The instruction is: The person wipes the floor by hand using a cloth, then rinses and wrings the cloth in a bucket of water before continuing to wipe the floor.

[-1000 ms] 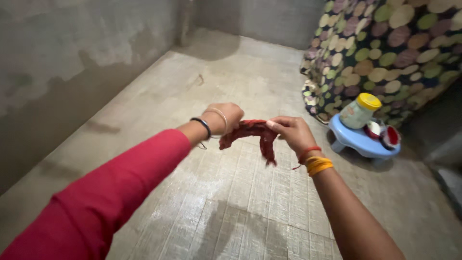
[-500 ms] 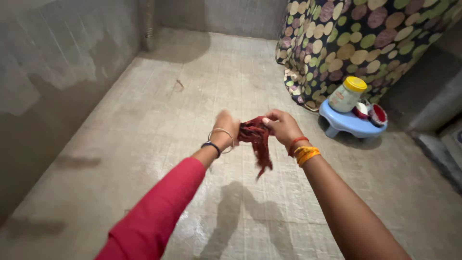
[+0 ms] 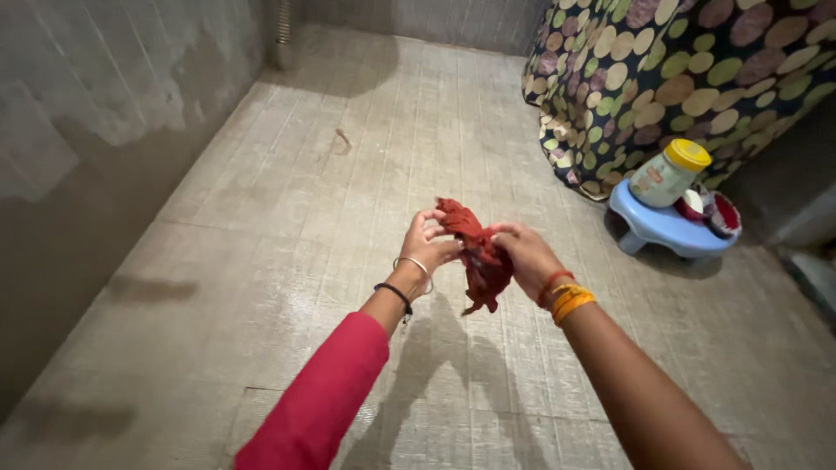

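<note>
Near the middle of the frame, the left hand [image 3: 427, 244] and the right hand [image 3: 525, 258] are both holding a crumpled red cloth [image 3: 475, 254], and its end is hanging down between them. At the right of the frame, a jar with a yellow lid [image 3: 667, 174] is sitting on a small blue stool [image 3: 662, 228]. A big spotted cloth [image 3: 670, 78] is hanging in the upper right, above the grey floor [image 3: 305, 218].

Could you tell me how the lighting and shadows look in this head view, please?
Head view: dim, soft light; the arms cast a dark shadow on the floor below the red cloth; faint sheen on damp tiles; edges bend slightly; hands sharp enough.
</note>
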